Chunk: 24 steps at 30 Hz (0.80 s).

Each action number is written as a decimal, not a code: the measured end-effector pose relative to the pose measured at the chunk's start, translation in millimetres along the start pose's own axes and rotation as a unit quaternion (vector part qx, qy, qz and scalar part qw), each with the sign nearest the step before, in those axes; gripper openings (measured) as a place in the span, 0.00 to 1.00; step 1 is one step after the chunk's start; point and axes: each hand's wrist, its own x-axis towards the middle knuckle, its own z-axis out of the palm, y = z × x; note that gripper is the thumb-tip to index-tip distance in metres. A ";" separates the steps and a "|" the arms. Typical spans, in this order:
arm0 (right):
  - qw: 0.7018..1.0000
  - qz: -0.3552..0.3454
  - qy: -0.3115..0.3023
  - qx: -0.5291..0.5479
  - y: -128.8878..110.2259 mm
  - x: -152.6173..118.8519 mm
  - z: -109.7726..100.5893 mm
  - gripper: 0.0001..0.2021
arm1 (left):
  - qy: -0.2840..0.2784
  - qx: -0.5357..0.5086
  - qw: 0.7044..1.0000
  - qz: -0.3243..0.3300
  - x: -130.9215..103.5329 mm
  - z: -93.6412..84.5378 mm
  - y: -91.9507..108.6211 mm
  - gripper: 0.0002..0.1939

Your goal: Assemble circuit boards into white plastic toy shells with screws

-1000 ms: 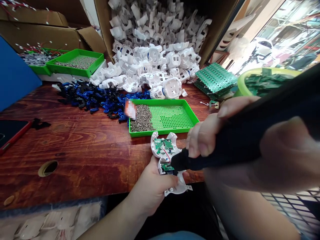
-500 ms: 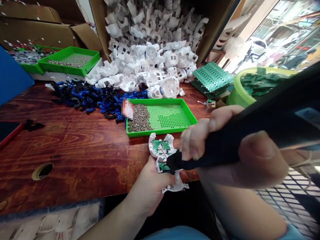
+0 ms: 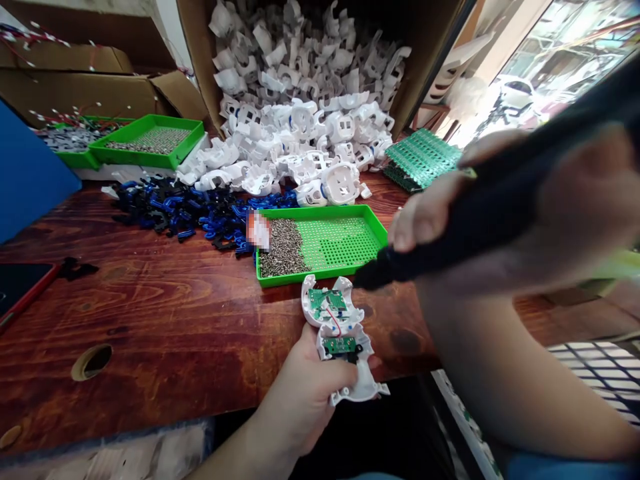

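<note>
My left hand point(image 3: 313, 373) grips a white plastic housing point(image 3: 369, 387) near the table's front edge, with its thumb across the lower part. Inside the housing sit two green circuit boards, an upper board point(image 3: 325, 303) and a lower board point(image 3: 340, 345), and a thin red wire point(image 3: 334, 321) runs between them. My right hand point(image 3: 500, 207), blurred by motion, is wrapped round a black electric screwdriver point(image 3: 480, 227). The tool's dark tip point(image 3: 370, 275) is apart from the housing, to its upper right. Just beyond the housing lies a green tray point(image 3: 345, 243) with small metal screws point(image 3: 283, 250) heaped at its left end.
White plastic shells point(image 3: 300, 133) spill from a large cardboard box at the back. Blue and black parts point(image 3: 200, 207) lie left of the tray. Green circuit panels point(image 3: 423, 160) are stacked at right. A phone-like device point(image 3: 25, 287) and a table hole point(image 3: 93, 362) are at left.
My right hand has lifted the screwdriver up and right, off the lower board, which now shows in full. My left hand keeps hold of the housing. The whole view has shifted slightly.
</note>
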 end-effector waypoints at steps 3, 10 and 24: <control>0.995 -0.063 0.057 -0.052 31.7 29.0 -11.4 0.08 | 0.004 -0.012 1.000 -0.016 -0.6 -1.1 0.5 0.27; 0.985 -0.081 0.073 -0.131 101.6 71.0 -34.8 0.13 | 0.017 -0.008 1.000 -0.025 -1.0 -1.4 -0.7 0.31; 0.986 -0.064 0.076 -0.134 105.6 67.1 -34.5 0.09 | 0.042 -0.003 0.999 -0.031 -3.2 5.0 2.9 0.29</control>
